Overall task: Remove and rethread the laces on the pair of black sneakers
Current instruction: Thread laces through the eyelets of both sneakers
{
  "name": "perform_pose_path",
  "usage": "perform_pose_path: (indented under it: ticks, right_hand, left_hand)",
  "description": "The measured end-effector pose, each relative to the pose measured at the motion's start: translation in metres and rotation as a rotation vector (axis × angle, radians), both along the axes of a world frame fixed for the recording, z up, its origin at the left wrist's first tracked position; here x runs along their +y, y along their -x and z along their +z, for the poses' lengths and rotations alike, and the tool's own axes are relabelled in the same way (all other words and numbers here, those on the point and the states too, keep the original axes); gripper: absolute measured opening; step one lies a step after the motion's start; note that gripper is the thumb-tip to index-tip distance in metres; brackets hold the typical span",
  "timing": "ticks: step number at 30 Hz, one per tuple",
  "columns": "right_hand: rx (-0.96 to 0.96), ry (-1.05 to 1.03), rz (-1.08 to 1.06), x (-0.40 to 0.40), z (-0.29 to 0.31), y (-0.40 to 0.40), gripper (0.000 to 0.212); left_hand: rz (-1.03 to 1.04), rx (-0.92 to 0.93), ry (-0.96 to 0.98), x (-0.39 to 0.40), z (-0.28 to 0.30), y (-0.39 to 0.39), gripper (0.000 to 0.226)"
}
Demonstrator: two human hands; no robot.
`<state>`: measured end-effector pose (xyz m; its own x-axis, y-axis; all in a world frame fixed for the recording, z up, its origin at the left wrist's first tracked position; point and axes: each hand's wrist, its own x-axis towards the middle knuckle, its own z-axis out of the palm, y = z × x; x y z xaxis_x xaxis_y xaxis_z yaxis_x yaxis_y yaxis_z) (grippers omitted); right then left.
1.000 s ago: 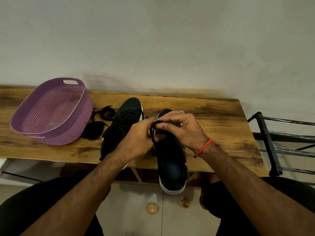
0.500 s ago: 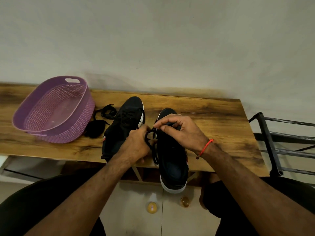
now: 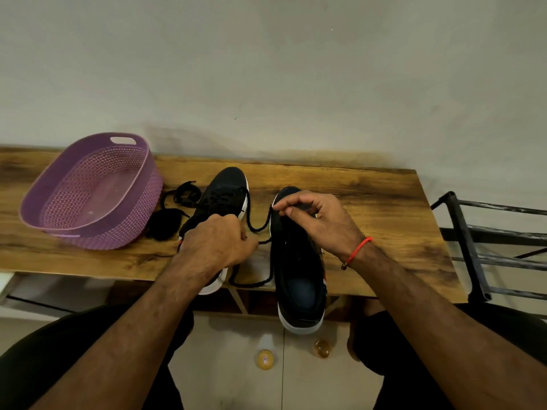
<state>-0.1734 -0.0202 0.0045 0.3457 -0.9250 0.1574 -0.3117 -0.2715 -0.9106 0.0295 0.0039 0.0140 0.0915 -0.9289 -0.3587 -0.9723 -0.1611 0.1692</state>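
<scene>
two black sneakers sit side by side on the wooden worktop (image 3: 370,202), toes toward the wall and heels toward the person, which puts the eyelet rows within easy reach. the right sneaker (image 3: 299,279) overhangs the near edge, probably pulled close for working. the left sneaker (image 3: 220,199) lies partly under the left hand (image 3: 217,244) and looks laced over its front.

the right hand (image 3: 315,220) hovers over the right sneaker's front with its fingers (image 3: 282,206) pinching the end of a black lace (image 3: 260,227) just at the toe, seemingly lining the tip up with an eyelet. from that pinch the lace sags down and left toward the left hand, whose fingers are curled round the lace, probably gathering slack so the free end stays controllable. a further loop of the lace trails down between the two sneakers to the worktop's near edge. whether any eyelet of the right sneaker is threaded is hidden by the hand.

a loose heap of dark lace or cloth (image 3: 168,217) lies between the left sneaker and a purple basket (image 3: 88,190), out of the working space. on the floor below are two small yellowish round things, and a dark metal rack (image 3: 473,247) stands to the right.

my judgement: the left sneaker is largely done, and the right one is just being started.
</scene>
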Motion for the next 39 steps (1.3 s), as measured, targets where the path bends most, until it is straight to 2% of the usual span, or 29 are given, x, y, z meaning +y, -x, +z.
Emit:
perform_pose_path:
  ticks: [2, 5, 7, 11, 13, 17, 19, 23, 26, 30, 34, 39]
  right_hand:
    - [0.007, -0.003, -0.006, 0.0, -0.001, 0.001, 0.021]
    - [0.008, -0.011, -0.019, -0.001, -0.002, 0.002, 0.02]
    - [0.006, -0.014, -0.022, -0.001, -0.002, 0.002, 0.019]
    - [0.007, -0.012, -0.024, -0.002, -0.002, 0.002, 0.019]
    - [0.015, -0.008, -0.027, -0.001, -0.002, 0.002, 0.02]
    - [0.049, 0.0, -0.029, -0.003, -0.004, 0.003, 0.02]
    - [0.065, -0.008, -0.033, -0.004, -0.006, 0.003, 0.021]
    - [0.095, -0.035, -0.048, -0.005, -0.012, 0.002, 0.022]
    - [0.14, -0.053, -0.034, -0.005, -0.015, 0.001, 0.021]
    - [0.239, -0.04, -0.023, -0.005, -0.015, -0.001, 0.024]
    - [0.302, -0.071, -0.002, -0.005, -0.019, -0.002, 0.037]
    - [0.34, -0.079, -0.02, -0.005, -0.022, -0.003, 0.033]
  left_hand:
    - [0.02, -0.006, 0.001, 0.0, -0.005, 0.002, 0.022]
    - [0.069, 0.094, -0.005, 0.002, -0.014, 0.01, 0.018]
    - [0.079, 0.116, -0.049, 0.005, -0.02, 0.017, 0.025]
    - [0.162, 0.381, -0.196, 0.012, -0.032, 0.026, 0.037]
    - [0.282, 0.613, -0.231, 0.009, -0.038, 0.03, 0.037]
    - [0.817, 1.31, -0.362, -0.005, -0.04, 0.03, 0.028]
    - [0.913, 1.464, -0.409, -0.008, -0.041, 0.029, 0.034]
    - [0.964, 1.454, -0.456, -0.004, -0.046, 0.027, 0.045]
    - [0.996, 1.523, -0.348, -0.004, -0.048, 0.031, 0.023]
    - [0.797, 1.498, -0.128, -0.003, -0.038, 0.036, 0.006]
    - [0.644, 1.535, -0.082, 0.0, -0.027, 0.041, 0.015]
    - [0.55, 1.584, -0.026, 0.003, -0.02, 0.048, 0.032]
